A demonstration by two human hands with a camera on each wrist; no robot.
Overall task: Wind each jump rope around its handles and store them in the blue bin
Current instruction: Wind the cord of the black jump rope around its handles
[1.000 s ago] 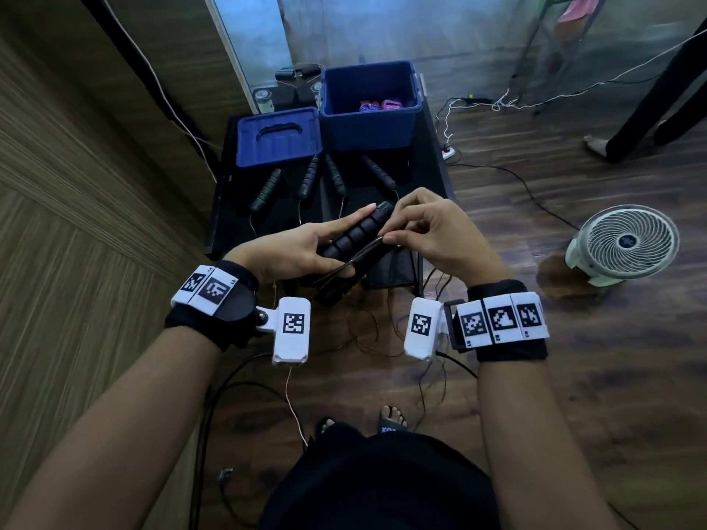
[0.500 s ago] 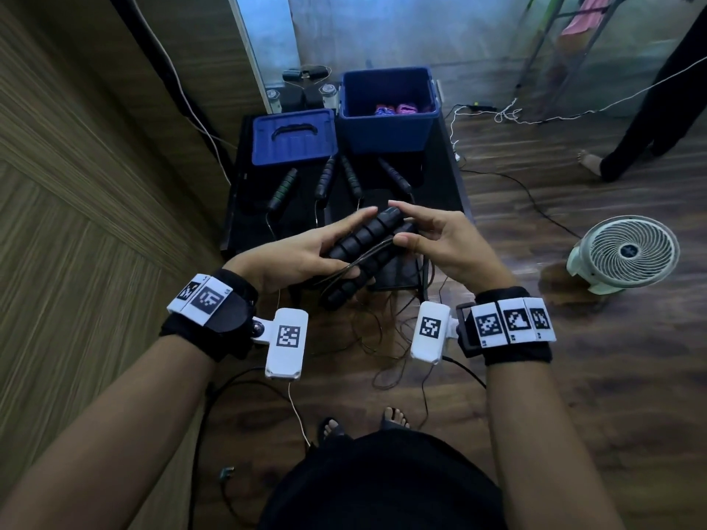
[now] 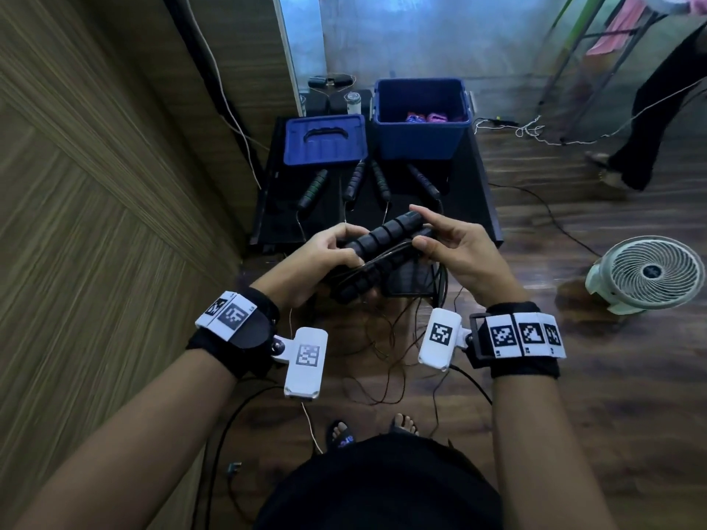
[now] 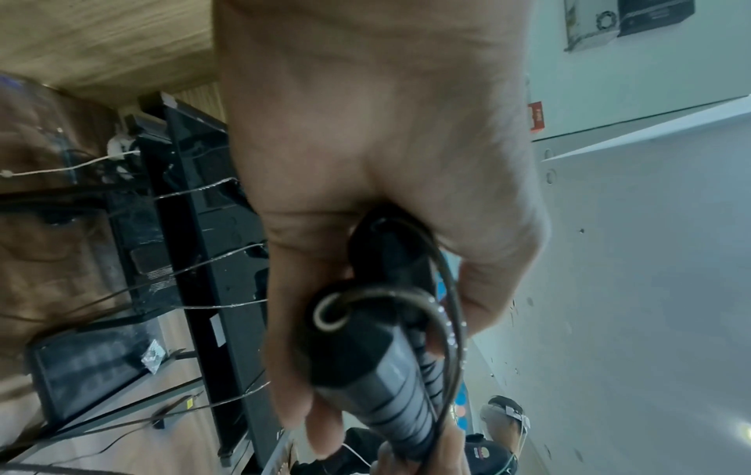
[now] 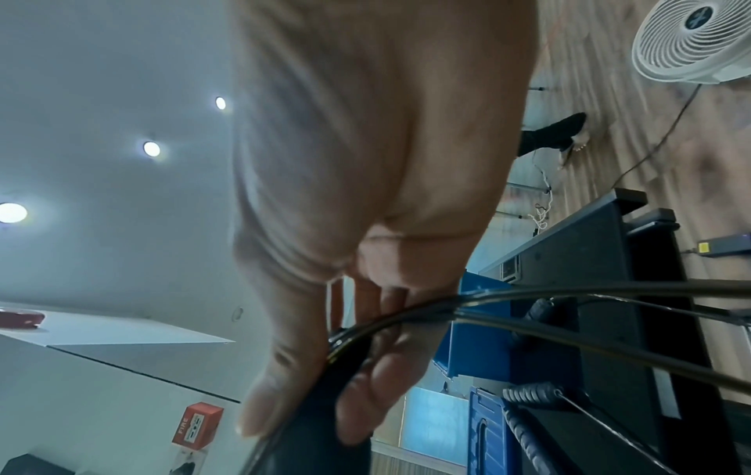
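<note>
Beyond both hands stands a black table (image 3: 478,193), and its near edge is hidden behind them. On its far side, past the right hand (image 3: 455,254), sits the blue bin (image 3: 421,135). Something pink and purple lies inside, too small to make out. One blue lid (image 3: 324,145) lies flat beside the bin, past the left hand (image 3: 317,262).

Four dark rope handles (image 3: 314,188) lie in a row on the table between the bin and the hands. Thin cords run from them toward the hands, and where those cords end is hidden.

Off to the right of the right hand, one white fan (image 3: 646,275) stands on the wood floor.

Between the hands are two black ribbed handles (image 3: 386,233), side by side. The left hand is curled tight around their near end. The right hand pinches the thin rope (image 3: 386,254) against the far end with thumb and fingers. A few turns of rope cross the handles. In the left wrist view the rope (image 4: 443,308) loops out of a handle end. Loose rope hangs below the hands in a tangle, so the loops cannot be counted.
</note>
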